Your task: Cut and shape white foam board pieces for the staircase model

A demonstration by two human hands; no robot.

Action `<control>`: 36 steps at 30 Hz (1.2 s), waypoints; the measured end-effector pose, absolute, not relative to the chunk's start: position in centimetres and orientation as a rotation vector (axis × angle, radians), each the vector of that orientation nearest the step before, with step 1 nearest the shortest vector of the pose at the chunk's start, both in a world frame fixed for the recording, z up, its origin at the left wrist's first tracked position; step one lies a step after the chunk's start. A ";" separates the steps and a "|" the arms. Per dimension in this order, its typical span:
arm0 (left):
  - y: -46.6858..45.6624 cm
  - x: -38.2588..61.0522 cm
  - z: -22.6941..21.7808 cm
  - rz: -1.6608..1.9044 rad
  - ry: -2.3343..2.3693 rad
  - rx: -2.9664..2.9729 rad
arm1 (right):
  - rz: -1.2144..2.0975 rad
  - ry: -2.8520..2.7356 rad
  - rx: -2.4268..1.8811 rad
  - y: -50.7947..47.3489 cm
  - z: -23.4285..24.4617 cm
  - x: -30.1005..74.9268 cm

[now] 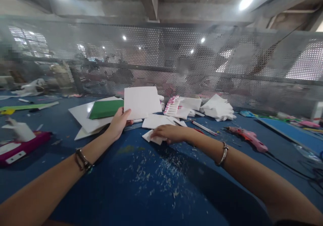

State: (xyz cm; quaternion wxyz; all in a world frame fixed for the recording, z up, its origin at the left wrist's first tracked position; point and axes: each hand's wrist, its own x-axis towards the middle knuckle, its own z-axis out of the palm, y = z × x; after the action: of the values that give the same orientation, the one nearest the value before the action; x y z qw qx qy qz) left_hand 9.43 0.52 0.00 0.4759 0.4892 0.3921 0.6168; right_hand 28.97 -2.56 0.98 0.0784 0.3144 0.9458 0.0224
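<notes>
My left hand (120,122) is closed on the lower left corner of a stiff white sheet (140,102), thumb in front, and holds it upright. To the right and lower, my right hand (169,133) has its fingers bent down over a small folded white piece (156,139), gripping it at the table. Just beyond that hand lies another white sheet (158,121). A green block or pad (106,109) rests on larger white sheets (80,113) beside my left hand.
White trimmings (164,172) litter the blue table (101,192). On the right lie a pink glue gun (249,139) with a black cord, a white pen (205,127) and a blue board (292,132). A magenta power strip (27,148) sits left. Behind stands a perforated metal screen (151,58).
</notes>
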 end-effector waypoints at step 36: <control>0.2 8.8 -0.4 1.195 1.262 1.474 | -0.093 2.698 1.547 -10.9 1.8 32.5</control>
State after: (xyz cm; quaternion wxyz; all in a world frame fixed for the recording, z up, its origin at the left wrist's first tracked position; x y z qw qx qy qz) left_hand 8.83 0.22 -0.43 0.4182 0.5875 0.5029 0.4766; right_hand 32.46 -10.89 1.85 0.0153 0.4971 0.8670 -0.0299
